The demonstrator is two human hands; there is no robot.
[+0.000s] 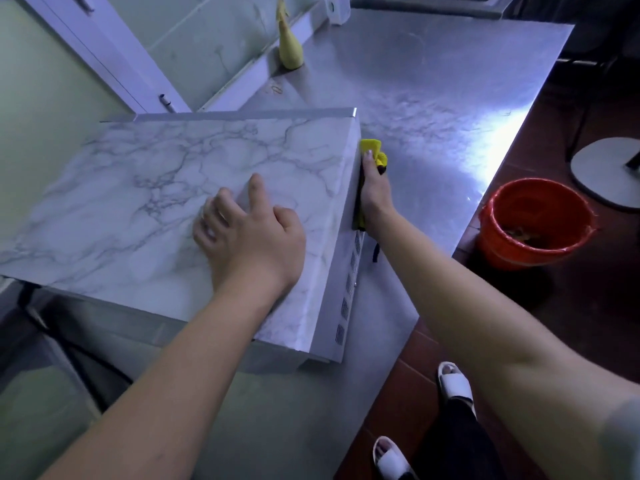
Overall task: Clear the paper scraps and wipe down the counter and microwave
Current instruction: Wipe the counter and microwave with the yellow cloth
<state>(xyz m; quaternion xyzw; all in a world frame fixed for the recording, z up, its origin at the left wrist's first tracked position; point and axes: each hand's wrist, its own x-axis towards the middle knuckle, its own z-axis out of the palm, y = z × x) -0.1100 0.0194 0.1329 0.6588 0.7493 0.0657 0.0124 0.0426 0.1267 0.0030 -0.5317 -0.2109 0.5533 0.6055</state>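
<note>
Steadied the microwave [138, 188] at the middle left of the frame with the left hand [249, 233], laid loose on top and holding nothing. Gripped a yellow cloth [370, 147] in the right hand [375, 192] and pressed it on the box's right side, just right of the middle. Looked like the side-wiping step. Seemed best to keep the cloth flat, rub in long lines, and go soft over the little air slots [346, 306] to keep wet out. Judged the top smooth and hard, with grey marble lines and square edges. Judged the cloth soft and bunched. Saw the counter [433, 98] shine like brushed metal at upper right. Noticed a round red bucket [509, 249] with a thin plastic liner at the right.
</note>
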